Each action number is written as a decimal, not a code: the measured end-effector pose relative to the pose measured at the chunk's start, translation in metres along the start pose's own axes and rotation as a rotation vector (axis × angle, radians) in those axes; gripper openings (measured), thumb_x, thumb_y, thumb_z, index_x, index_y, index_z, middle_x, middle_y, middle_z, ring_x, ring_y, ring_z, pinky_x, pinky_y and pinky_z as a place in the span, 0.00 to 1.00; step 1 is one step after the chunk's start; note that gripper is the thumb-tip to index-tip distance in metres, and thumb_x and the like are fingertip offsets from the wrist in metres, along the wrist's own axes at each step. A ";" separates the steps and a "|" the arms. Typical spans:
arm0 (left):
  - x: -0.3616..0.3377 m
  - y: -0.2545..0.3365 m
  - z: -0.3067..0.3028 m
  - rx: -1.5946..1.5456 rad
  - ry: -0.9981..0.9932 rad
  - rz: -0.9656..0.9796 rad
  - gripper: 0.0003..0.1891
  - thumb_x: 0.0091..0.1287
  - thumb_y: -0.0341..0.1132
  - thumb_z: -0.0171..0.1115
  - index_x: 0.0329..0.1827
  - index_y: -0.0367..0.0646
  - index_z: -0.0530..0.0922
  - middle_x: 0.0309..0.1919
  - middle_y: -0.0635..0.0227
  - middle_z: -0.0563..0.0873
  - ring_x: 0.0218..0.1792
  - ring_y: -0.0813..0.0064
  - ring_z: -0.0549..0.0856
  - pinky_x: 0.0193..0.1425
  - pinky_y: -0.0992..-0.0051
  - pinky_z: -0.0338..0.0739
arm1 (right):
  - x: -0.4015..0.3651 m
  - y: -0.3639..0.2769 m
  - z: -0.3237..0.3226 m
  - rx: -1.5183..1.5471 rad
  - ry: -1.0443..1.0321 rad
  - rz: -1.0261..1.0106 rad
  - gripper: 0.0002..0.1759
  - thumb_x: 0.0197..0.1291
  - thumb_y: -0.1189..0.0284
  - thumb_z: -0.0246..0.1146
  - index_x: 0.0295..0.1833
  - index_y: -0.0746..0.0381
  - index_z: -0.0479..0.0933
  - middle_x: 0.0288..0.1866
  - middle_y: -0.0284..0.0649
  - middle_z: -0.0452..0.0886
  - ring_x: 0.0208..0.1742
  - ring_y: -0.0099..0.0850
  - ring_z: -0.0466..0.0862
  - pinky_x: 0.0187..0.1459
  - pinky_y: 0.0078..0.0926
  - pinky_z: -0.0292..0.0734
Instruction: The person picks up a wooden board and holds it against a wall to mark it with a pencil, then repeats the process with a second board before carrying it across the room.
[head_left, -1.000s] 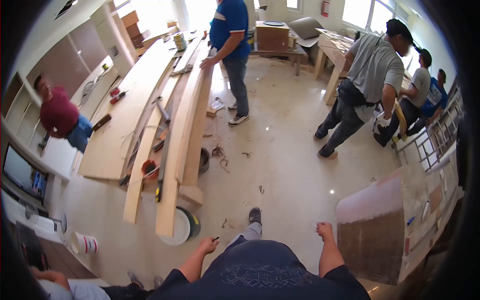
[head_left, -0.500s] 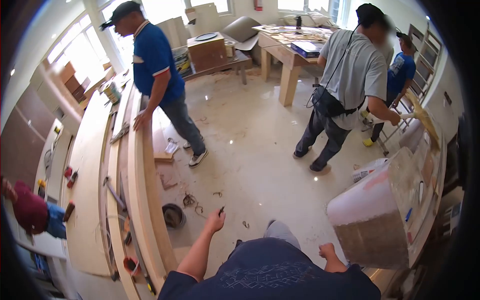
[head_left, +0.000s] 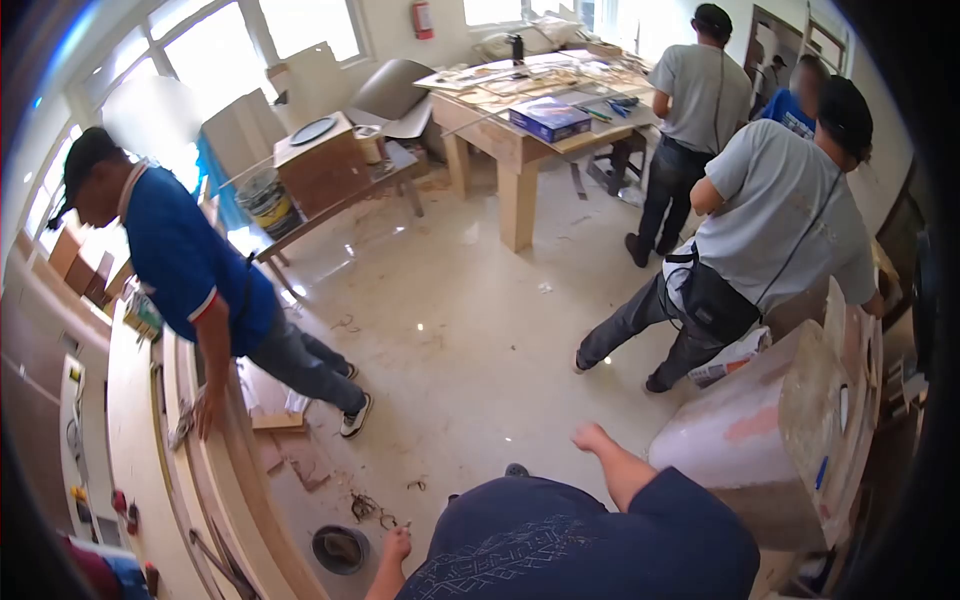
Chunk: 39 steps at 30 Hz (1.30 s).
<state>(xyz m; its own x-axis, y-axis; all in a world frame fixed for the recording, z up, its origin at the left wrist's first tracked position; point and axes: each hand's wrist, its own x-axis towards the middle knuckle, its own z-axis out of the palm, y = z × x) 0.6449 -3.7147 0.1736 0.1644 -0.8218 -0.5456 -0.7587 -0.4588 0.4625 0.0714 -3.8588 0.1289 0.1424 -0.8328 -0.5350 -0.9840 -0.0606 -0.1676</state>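
My left hand point(head_left: 397, 545) is low in the view, its fingers closed around a small thin thing too small to name. A dark bucket point(head_left: 318, 553) stands on the floor just left of that hand. My right hand point(head_left: 592, 438) is stretched forward over the tiled floor, fingers curled in, with nothing visible in them. To its right is a large pale panelled piece with a curved side point(head_left: 700, 440), apart from the hand. A blue pen point(head_left: 822, 472) lies on that piece.
Long wooden beams point(head_left: 215, 450) run along a workbench at left, where a co-worker in a blue shirt point(head_left: 190, 260) rests a hand. Two co-workers in grey shirts point(head_left: 780, 210) stand at right. A cluttered wooden table point(head_left: 490, 125) is behind. Wire scraps point(head_left: 365, 508) litter the floor.
The view has shifted forward and turned right. My right arm has swung forward, away from my body; my left hand is lower. The grey-shirted co-worker now leans over the pale piece.
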 end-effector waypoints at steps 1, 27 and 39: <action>0.012 -0.001 -0.009 0.013 0.093 -0.075 0.15 0.65 0.37 0.52 0.47 0.39 0.82 0.35 0.50 0.85 0.37 0.54 0.85 0.43 0.63 0.77 | 0.029 -0.031 -0.050 0.042 -0.002 -0.064 0.18 0.59 0.61 0.52 0.36 0.61 0.83 0.38 0.51 0.83 0.41 0.50 0.82 0.45 0.47 0.77; 0.484 0.503 -0.295 -0.373 -0.426 0.443 0.14 0.66 0.39 0.61 0.47 0.38 0.82 0.32 0.64 0.86 0.32 0.76 0.80 0.41 0.73 0.76 | 0.408 -0.220 -0.494 0.835 -0.128 -0.335 0.14 0.58 0.68 0.67 0.46 0.65 0.82 0.35 0.41 0.85 0.38 0.25 0.82 0.41 0.25 0.76; 0.608 0.549 -0.397 -0.681 -0.158 0.158 0.15 0.68 0.41 0.59 0.49 0.40 0.82 0.31 0.71 0.83 0.33 0.82 0.78 0.38 0.76 0.77 | 0.622 -0.285 -0.670 0.316 -0.262 -0.736 0.15 0.61 0.59 0.63 0.40 0.61 0.83 0.31 0.43 0.84 0.33 0.37 0.82 0.37 0.32 0.76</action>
<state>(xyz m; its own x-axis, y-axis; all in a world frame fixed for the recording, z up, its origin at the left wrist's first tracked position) 0.5781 -4.6002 0.3733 -0.0470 -0.8607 -0.5069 -0.1956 -0.4897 0.8497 0.3692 -4.7286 0.3988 0.7942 -0.4842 -0.3672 -0.5601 -0.3487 -0.7515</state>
